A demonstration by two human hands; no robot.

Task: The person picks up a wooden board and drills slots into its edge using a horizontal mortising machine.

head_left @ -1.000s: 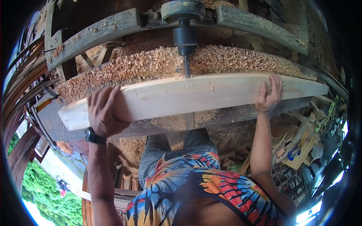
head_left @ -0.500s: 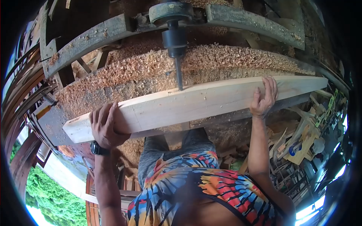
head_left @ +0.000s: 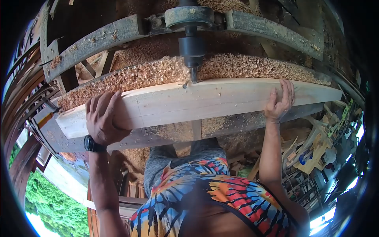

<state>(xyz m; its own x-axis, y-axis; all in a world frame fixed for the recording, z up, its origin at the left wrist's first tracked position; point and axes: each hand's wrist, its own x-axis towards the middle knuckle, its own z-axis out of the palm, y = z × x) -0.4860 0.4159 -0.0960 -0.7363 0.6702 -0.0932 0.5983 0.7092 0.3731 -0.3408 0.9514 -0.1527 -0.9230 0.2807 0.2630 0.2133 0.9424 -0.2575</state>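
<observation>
A long pale wooden board [head_left: 177, 104] with tapered ends stands on edge across the bench. My left hand [head_left: 103, 117], with a watch on its wrist, is closed round the board's left part, fingers over the upper edge. Toward the other end, my right hand [head_left: 280, 100] grips the board with its fingertips at the upper edge. Between them a drill bit [head_left: 194, 75] in a black chuck [head_left: 192, 49] meets the board's far edge, its tip hidden in or behind the wood. A small dark notch shows beside the bit, with chips near it.
Wood shavings [head_left: 142, 79] are heaped along the far side of the board. A curved wooden beam [head_left: 276, 33] runs behind the chuck's bearing housing [head_left: 189, 16]. The bench surface [head_left: 158, 132] shows below the board. Scrap wood [head_left: 316, 154] lies piled at right.
The board has moved away from my body toward the drill, both hands with it, its left end most. Less of the bit now shows above the wood.
</observation>
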